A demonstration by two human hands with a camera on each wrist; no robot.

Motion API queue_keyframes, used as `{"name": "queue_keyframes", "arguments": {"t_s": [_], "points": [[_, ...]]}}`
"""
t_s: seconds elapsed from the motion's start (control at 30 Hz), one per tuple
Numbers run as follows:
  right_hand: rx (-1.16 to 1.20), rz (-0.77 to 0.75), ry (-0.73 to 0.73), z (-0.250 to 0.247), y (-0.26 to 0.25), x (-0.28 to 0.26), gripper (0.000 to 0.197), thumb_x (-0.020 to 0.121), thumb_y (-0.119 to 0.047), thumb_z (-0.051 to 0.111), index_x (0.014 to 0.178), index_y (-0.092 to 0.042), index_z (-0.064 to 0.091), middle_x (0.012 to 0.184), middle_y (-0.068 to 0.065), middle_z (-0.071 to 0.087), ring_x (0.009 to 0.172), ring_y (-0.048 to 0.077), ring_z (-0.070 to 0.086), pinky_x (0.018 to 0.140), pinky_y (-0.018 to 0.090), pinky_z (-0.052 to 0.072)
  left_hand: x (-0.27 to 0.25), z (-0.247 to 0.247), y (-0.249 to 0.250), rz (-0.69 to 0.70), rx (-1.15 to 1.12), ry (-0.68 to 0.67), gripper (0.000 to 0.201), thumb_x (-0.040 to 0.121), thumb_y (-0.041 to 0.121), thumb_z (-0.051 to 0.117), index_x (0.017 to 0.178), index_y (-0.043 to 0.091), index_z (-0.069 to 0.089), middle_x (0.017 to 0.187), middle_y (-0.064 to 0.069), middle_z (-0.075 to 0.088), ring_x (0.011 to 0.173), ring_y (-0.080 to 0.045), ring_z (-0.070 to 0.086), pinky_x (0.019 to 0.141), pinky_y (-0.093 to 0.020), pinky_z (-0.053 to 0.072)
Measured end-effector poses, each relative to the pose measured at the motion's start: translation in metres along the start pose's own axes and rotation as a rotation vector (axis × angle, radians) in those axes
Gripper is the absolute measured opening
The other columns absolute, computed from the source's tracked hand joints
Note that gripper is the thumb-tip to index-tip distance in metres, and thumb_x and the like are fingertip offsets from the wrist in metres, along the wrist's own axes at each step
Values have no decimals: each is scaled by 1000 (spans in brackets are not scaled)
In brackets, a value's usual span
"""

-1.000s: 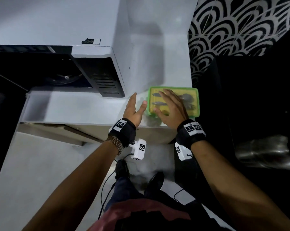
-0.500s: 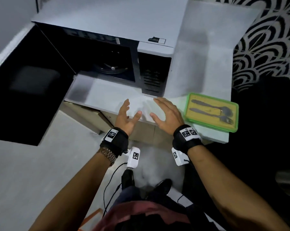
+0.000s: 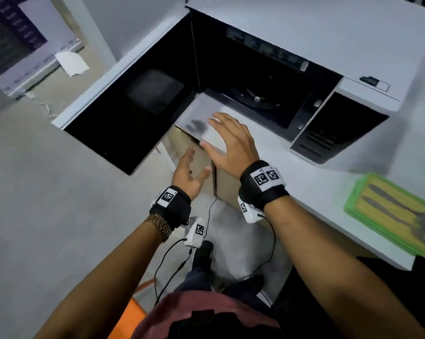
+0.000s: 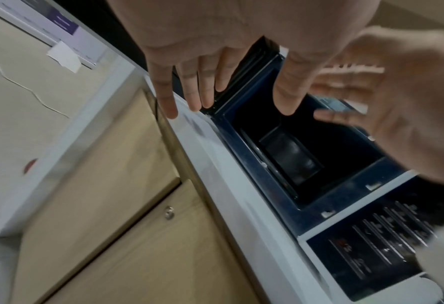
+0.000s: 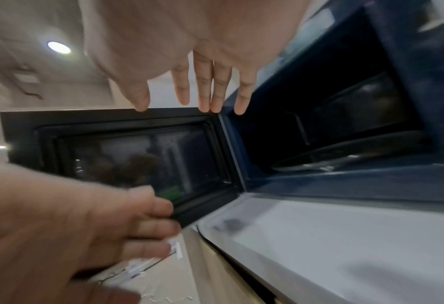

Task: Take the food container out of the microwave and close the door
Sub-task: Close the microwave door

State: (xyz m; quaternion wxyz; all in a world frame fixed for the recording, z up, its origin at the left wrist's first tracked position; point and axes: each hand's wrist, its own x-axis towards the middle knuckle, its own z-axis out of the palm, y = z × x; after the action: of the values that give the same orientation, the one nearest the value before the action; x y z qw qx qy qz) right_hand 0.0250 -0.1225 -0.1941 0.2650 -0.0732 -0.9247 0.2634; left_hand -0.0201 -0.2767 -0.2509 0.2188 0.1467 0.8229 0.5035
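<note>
The food container [image 3: 397, 216], green-rimmed with a yellow lid showing a spoon and fork, lies on the white counter [image 3: 316, 192] at the far right, away from both hands. The white microwave [image 3: 304, 33] stands open, its dark cavity [image 3: 255, 94] holding only the turntable. Its black door [image 3: 133, 111] is swung out to the left. My right hand [image 3: 221, 135] hovers with spread fingers over the counter edge in front of the cavity. My left hand [image 3: 194, 165] is lower and just left of it, open and holding nothing, near the door's inner face [image 5: 124, 156].
The microwave's control panel [image 3: 333, 133] is right of the cavity. A wooden cabinet [image 4: 137, 205] sits under the counter. Cables hang from my wrists toward the grey floor [image 3: 47, 216]. A paper sheet [image 3: 71, 63] lies by the far wall.
Both hands left the container on the counter and moved left to the front of the open microwave. My view swung left, bringing the open door into sight.
</note>
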Motion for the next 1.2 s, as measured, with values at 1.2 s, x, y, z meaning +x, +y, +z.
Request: {"name": "queue_keyframes", "arguments": {"t_s": [1.2], "points": [[153,-306,-48,5,-87,24,86,83,-62,66,137,3,54,147,16,52,145,31,38,118,58,26,-24,-62,-77,63,-64,-67,94,68,36,89,134,55,25,139,4,50,128,-15,52,105,-32,45]]}}
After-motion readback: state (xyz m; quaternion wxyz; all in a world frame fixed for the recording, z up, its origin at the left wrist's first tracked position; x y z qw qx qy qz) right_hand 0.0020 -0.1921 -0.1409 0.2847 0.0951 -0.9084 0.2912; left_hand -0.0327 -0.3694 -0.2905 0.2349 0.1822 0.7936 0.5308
